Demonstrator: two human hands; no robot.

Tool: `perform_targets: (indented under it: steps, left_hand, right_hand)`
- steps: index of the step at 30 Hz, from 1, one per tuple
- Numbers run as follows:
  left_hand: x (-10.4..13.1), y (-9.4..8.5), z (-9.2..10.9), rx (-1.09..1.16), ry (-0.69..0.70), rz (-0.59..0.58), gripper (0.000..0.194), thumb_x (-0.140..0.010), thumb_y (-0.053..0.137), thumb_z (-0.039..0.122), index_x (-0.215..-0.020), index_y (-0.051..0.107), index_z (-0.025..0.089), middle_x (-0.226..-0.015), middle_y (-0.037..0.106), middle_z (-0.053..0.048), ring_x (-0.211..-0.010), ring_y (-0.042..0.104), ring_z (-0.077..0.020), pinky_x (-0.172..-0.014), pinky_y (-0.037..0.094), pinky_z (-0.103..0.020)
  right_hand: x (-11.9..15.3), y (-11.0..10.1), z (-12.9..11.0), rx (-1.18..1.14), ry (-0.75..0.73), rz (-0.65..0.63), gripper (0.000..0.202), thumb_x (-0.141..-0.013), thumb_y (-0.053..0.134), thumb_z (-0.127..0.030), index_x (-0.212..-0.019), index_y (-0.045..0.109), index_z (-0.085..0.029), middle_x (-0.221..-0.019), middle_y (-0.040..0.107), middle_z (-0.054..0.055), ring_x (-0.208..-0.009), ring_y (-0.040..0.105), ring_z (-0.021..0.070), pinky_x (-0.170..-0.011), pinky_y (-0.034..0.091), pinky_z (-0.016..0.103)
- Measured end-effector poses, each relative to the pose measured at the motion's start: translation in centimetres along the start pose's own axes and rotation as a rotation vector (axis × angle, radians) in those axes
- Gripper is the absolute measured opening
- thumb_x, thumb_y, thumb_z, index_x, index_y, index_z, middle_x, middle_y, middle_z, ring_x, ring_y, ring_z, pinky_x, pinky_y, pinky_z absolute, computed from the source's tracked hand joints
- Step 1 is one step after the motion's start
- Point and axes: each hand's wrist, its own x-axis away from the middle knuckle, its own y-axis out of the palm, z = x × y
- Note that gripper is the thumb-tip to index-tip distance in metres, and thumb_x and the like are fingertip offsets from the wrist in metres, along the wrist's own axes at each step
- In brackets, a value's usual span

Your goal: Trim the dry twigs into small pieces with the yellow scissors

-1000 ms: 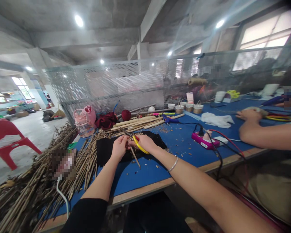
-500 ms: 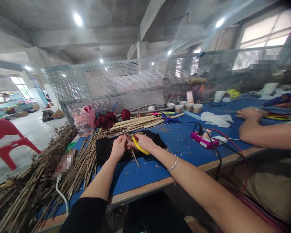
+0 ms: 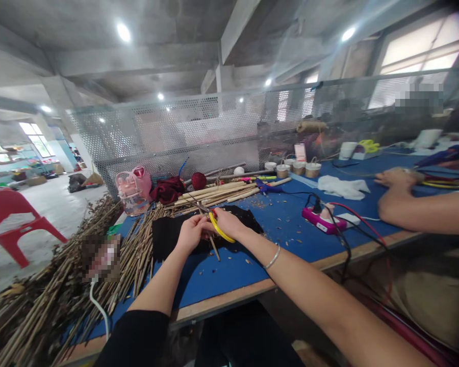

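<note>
My right hand (image 3: 226,224) grips yellow-handled scissors (image 3: 222,234), whose dark blades point up and left. Close beside it, my left hand (image 3: 192,232) is closed on a thin dry stick (image 3: 214,250). The stick's lower end sticks out below both hands toward the table edge. The blades lie by the stick's upper part; whether they touch it I cannot tell. Under the hands a black cloth (image 3: 164,237) is spread on the blue table (image 3: 240,278). Small plant scraps are scattered around it.
Bundled dry stalks (image 3: 133,255) cover the table's left side. Behind the cloth lie pale sticks (image 3: 229,192), a pink water bottle (image 3: 132,191) and a glue gun (image 3: 268,187). A purple power strip (image 3: 323,220) with cords sits right, near a co-worker's arm (image 3: 416,209).
My left hand has shifted slightly right and down, closer to the right hand. The scissor blades now show more clearly above the hands, with the stick's upper end beside them.
</note>
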Motion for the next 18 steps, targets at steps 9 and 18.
perform_targets:
  steps: [9, 18]
  left_hand:
    - [0.12, 0.00, 0.04, 0.000, -0.007, 0.006, 0.029, -0.070, 0.061, 0.040, -0.083, 0.060, 0.015, -0.064, 0.064, -0.001, -0.052, 0.059, -0.0112, -0.048, 0.045, -0.021]
    - [0.29, -0.07, 0.25, 0.006, -0.034, -0.004, 0.030, -0.069, 0.062, 0.041, -0.082, 0.060, 0.014, -0.065, 0.065, -0.002, -0.053, 0.059, -0.0114, -0.048, 0.045, -0.021]
  right_hand:
    - [0.15, -0.28, 0.17, -0.021, 0.059, -0.034, 0.050, -0.070, 0.051, -0.064, -0.089, 0.058, -0.019, -0.089, 0.065, 0.008, -0.077, 0.060, 0.0199, -0.056, 0.035, 0.023]
    - [0.09, -0.09, 0.52, -0.117, 0.055, -0.049, 0.055, -0.068, 0.048, -0.069, -0.086, 0.062, -0.019, -0.082, 0.066, 0.007, -0.071, 0.059, 0.0178, -0.057, 0.037, 0.022]
